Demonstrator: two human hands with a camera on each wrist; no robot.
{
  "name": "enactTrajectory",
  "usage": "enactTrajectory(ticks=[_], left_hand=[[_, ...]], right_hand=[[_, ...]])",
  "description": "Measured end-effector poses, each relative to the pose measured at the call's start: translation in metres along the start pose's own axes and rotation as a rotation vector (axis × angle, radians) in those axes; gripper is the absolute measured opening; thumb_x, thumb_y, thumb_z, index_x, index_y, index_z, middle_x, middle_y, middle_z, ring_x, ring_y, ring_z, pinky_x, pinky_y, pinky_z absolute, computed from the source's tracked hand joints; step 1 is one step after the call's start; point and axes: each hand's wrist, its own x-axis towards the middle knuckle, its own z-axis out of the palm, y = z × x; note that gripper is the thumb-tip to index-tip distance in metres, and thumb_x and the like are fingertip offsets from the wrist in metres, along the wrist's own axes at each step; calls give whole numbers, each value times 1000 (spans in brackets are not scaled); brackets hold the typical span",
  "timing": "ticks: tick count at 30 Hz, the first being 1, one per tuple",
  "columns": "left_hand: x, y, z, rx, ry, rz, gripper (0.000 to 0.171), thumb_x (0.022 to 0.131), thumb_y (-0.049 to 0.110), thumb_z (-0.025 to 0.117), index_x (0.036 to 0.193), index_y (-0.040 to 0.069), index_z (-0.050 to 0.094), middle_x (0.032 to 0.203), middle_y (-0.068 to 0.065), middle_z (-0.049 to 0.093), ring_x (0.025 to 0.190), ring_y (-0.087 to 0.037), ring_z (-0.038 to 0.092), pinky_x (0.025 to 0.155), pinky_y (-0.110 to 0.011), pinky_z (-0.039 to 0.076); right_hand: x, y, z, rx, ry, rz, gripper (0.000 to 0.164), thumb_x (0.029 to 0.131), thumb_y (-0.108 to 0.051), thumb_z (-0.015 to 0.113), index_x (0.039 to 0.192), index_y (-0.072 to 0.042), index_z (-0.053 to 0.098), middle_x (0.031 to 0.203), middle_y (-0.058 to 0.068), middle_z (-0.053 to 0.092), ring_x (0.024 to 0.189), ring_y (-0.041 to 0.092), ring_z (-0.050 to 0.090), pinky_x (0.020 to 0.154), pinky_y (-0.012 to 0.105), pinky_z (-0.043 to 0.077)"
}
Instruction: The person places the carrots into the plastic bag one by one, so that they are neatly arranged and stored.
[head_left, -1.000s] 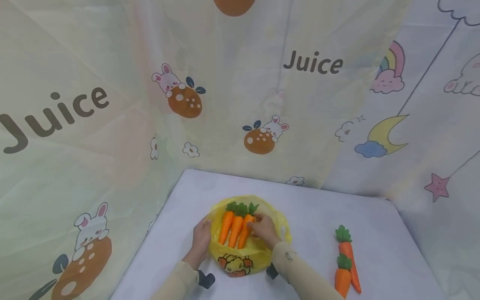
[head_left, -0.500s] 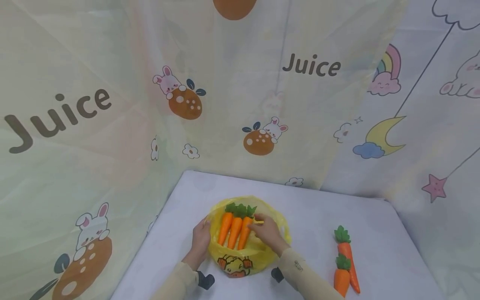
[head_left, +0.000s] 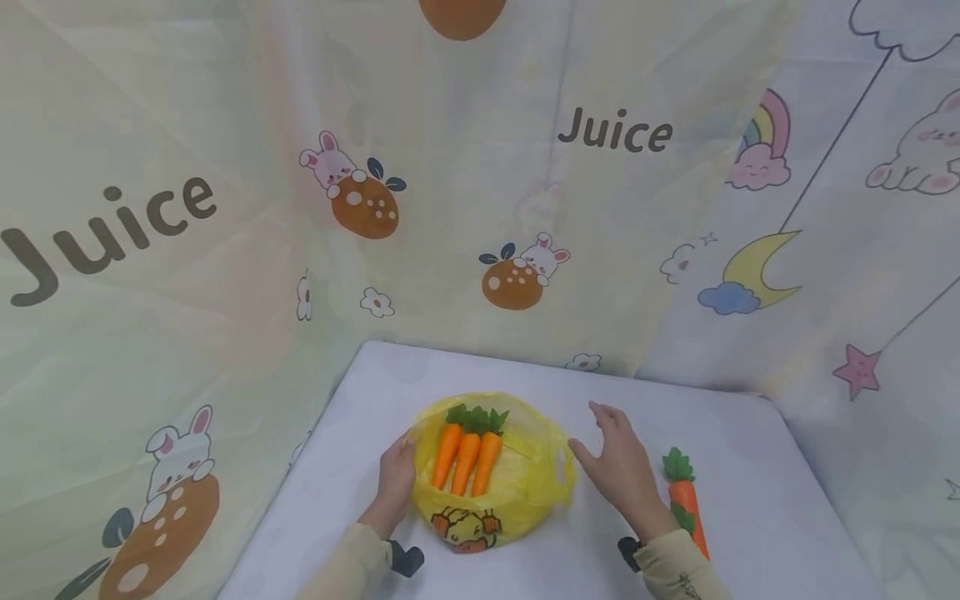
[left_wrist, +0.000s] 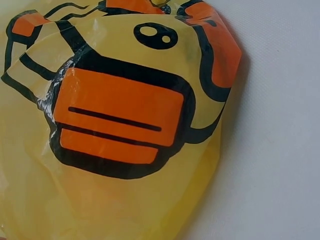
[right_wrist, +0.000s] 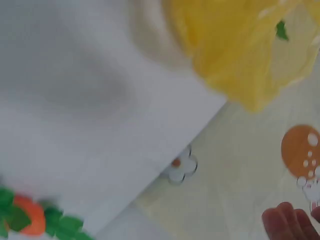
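Observation:
A yellow plastic bag (head_left: 525, 510) with a cartoon duck print stands wide open on the table. Inside it three orange carrots (head_left: 467, 458) lie side by side, green tops away from me. My left hand (head_left: 396, 473) holds the bag's left rim. In the left wrist view the bag's printed side (left_wrist: 120, 112) fills most of the picture, and the hand is nearly out of sight. My right hand (head_left: 617, 458), fingers spread and holding nothing, is over the table right of the bag. Fingertips (right_wrist: 285, 222) show at the right wrist view's lower corner.
Two more carrots lie on the white table (head_left: 757, 467) at the right. The far carrot (head_left: 682, 493) shows its top and part of its body; my right forearm mostly hides the nearer one. Printed curtains (head_left: 450, 167) hang behind and beside the table.
My right hand has left the carrots in the bag and moved right, out past the bag's rim towards the loose carrots. The left hand keeps its place.

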Motion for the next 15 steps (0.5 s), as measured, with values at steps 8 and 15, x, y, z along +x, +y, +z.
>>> enactTrajectory(ticks=[8,15], left_hand=[[2,-3,2,3,0,-20,53,111,27,34,154,-3,34,159,-22,35,145,-41,32,117,-57,27],[4,-3,3,-16,-11,9,53,111,28,34,154,-3,35,158,-22,35,146,-40,31,118,-57,25]], right_hand=[[-26,34,-30,-244,106,-10,100,80,-33,85,150,15,30,148,35,36,122,55,50,89,64,51],[-52,60,-38,-269,-11,143,101,79,-38,86,142,21,33,131,45,44,107,57,56,77,60,57]])
